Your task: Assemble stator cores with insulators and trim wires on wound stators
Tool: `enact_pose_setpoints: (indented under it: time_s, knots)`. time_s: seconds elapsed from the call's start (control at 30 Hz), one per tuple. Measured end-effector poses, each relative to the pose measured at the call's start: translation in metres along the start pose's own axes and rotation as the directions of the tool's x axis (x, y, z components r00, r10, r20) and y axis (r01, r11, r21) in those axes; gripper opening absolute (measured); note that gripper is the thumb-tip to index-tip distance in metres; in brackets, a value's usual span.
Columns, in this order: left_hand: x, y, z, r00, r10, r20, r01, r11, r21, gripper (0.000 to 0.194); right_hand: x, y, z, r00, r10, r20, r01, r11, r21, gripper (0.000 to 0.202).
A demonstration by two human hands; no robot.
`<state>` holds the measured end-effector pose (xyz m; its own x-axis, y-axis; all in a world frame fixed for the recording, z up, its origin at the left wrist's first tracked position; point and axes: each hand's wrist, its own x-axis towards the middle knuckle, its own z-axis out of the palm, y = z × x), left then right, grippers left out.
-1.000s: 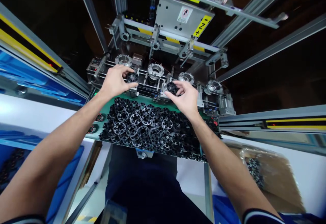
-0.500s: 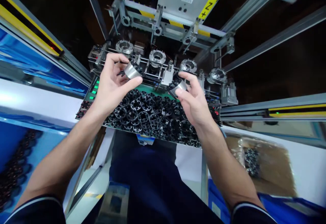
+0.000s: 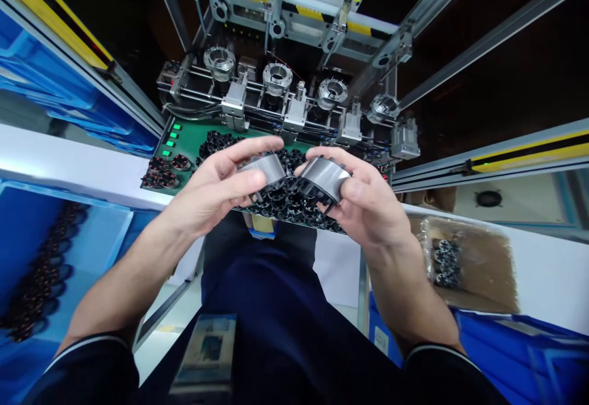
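Observation:
Between the thumb and fingers of my left hand (image 3: 221, 184) is a motor stator core (image 3: 269, 170), a steel ring with black plastic teeth at its edges. My right hand (image 3: 368, 199) grips a second stator core (image 3: 326, 175) of the same kind, tilted, its black prongs facing down. The two rings are close together but apart. Below them, a heap of similar black-and-silver cores (image 3: 294, 207) covers the front of the green bench top (image 3: 191, 141). My hands hide part of the heap.
Behind the heap stands a machine with several round metal fixtures (image 3: 277, 78). Copper-wound stators (image 3: 159, 175) lie at the bench's left. A blue bin (image 3: 103, 233) holds more wound parts. At right, a cardboard box (image 3: 488, 264) contains cores. Yellow-striped posts (image 3: 534, 153) flank the bench.
Both hands have come down and back from the fixtures, over the heap, each still holding its core. They are closer together, and the camera view has shifted.

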<state>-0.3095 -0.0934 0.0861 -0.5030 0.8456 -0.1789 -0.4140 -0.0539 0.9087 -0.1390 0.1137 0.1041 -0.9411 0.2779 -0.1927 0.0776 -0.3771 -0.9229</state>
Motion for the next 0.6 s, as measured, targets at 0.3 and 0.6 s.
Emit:
enact_pose_setpoints:
  time_s: [0.3, 0.6]
  knots:
    - [-0.007, 0.001, 0.003, 0.978, -0.172, 0.12, 0.173, 0.985, 0.004, 0.077, -0.012, 0.008, -0.009, 1.0, 0.003, -0.008, -0.002, 0.999, 0.047, 0.078]
    - [0.001, 0.008, -0.004, 0.992, -0.112, 0.05, 0.108, 0.991, 0.08, 0.067, 0.0, 0.009, -0.008, 0.995, -0.035, -0.091, 0.036, 0.999, 0.006, 0.071]
